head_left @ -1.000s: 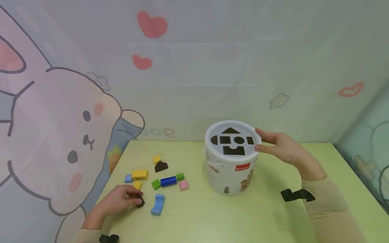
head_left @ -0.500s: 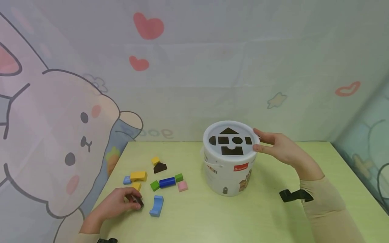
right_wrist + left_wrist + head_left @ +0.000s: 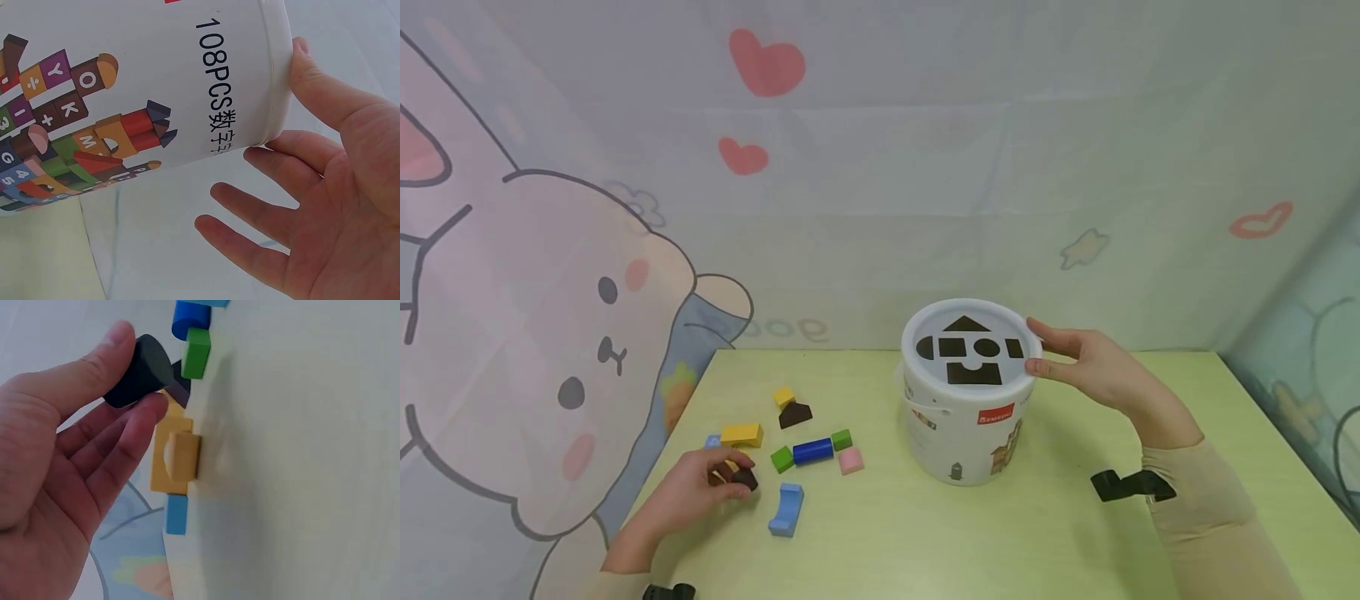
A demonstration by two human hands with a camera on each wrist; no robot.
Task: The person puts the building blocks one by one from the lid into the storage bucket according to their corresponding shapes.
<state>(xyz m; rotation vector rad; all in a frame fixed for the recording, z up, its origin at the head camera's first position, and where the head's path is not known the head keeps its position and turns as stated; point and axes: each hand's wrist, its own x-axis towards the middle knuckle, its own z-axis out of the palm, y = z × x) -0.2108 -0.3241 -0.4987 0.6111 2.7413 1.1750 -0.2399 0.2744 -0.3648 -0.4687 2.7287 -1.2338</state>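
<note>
At the table point(image 3: 850, 550), a left hand point(image 3: 688, 496) pinches a dark block point(image 3: 150, 369) between thumb and fingertips, near a yellow arch point(image 3: 741, 435) and well apart from an upright bucket point(image 3: 962, 442). The right hand point(image 3: 1097, 367), fingers spread, touches the bucket's rim. A light pinch that leaves the block's end face bare should make turning easy; steady rim contact should curb tipping.

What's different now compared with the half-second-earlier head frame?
The left hand has shifted slightly away from the person, carrying the dark cylinder, whose tilt has changed. Nothing was let go. The right hand stays at the rim of the white bucket; the light-blue arch block hasn't moved.
</note>
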